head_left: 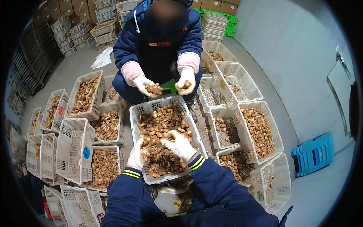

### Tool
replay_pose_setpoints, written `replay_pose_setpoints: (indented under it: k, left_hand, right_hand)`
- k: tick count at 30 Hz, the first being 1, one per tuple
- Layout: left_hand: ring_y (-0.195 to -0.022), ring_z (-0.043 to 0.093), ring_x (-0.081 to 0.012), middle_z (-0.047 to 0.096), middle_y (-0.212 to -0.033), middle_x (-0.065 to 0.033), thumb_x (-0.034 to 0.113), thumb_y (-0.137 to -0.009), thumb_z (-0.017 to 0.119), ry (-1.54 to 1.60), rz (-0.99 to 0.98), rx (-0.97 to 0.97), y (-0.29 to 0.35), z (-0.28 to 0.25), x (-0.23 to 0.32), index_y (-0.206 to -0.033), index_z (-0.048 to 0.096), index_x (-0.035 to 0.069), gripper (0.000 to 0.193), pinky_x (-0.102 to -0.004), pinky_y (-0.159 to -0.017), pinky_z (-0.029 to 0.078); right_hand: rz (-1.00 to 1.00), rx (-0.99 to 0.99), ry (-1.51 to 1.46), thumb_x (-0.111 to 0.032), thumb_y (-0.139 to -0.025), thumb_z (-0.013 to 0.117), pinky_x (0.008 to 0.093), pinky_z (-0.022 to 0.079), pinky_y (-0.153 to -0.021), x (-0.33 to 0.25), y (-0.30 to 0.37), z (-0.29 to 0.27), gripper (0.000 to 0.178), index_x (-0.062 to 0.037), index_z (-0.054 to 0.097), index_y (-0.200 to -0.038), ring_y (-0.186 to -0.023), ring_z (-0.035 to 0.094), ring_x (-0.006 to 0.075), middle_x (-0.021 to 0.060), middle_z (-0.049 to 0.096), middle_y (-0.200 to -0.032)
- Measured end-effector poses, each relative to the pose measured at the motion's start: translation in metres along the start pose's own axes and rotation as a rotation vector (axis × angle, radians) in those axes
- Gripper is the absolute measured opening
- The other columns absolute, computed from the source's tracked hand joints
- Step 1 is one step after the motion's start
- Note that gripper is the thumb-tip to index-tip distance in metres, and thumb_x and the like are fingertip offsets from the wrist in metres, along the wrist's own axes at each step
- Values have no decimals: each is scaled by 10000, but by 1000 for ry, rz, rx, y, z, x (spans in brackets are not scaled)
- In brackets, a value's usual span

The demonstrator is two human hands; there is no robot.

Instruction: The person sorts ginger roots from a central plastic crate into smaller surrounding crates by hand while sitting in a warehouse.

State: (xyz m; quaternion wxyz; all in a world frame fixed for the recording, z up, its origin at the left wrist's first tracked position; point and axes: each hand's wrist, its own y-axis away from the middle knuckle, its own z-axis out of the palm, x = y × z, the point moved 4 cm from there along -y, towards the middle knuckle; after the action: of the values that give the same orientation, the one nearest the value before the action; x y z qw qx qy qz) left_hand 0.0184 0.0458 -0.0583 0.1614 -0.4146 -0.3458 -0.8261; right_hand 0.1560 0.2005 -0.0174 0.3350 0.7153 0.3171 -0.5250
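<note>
A white slatted crate (134, 123) stands in front of me, heaped with small brown knobbly pieces (166, 119), mushroom-like or tuber-like; I cannot tell which. Both my hands wear white gloves and are over its near half. My left hand (137, 154) is at the crate's left side, its fingers curled round a brown piece (146, 152). Above the heap on the right, my right hand (180, 146) has thumb and forefinger apart, with nothing visible between them. Its other fingers are partly hidden.
Across the crate sits a person in a dark blue jacket (128, 41), gloved hands holding brown pieces (154, 89). Filled crates (86, 94) and bare ones (75, 151) crowd the left; more crates (261, 132) stand on the right. A blue plastic object (313, 154) leans against the right wall.
</note>
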Motion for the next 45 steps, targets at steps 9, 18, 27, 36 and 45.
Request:
replay_pose_setpoints:
  k: [9,18,27,36,45]
  left_hand:
    - [-877,675,-176,665,-1225,-79,187,-907,615,226,-47,-238,12,20,12,-1356,574,125,454,-258,-564,527]
    - [-865,678,-186,702,-1065,-25,344,-986,559,-62,-135,-224,8,19,-3,-1070,662,106,273,-283,-703,510]
    - [-928,677,-171,675,-1150,-72,240,-936,565,-260,-133,-271,13,15,6,-1208,591,45,336,-257,-716,497]
    - [-1209,551,-225,586,-1330,-153,427,-983,588,-488,86,-199,-10,0,-6,-1435,440,-24,656,-323,-972,470]
    - [-1117,583,-137,636,-1245,-65,301,-1005,581,-503,24,-263,-21,-13,-18,-1320,571,-20,450,-273,-971,463]
  right_hand:
    - [-97,213,232,-366,-918,707,336,508,-700,-17,6,-48,360,-10,685,-967,-742,636,151,82,691,-778]
    - [-47,191,-14,-234,-923,723,262,491,-717,0,0,-20,255,10,692,-992,-777,587,80,22,690,-842]
    - [-168,-57,76,-238,-943,682,262,508,-837,13,-3,12,388,9,630,-1238,-926,644,112,91,719,-1030]
    - [-189,-45,284,-264,-975,615,311,523,-760,8,0,10,303,-22,685,-1143,-840,689,197,145,723,-955]
    - [37,-222,45,-324,-916,708,295,533,-685,13,3,19,462,-50,620,-1278,-744,683,173,92,736,-959]
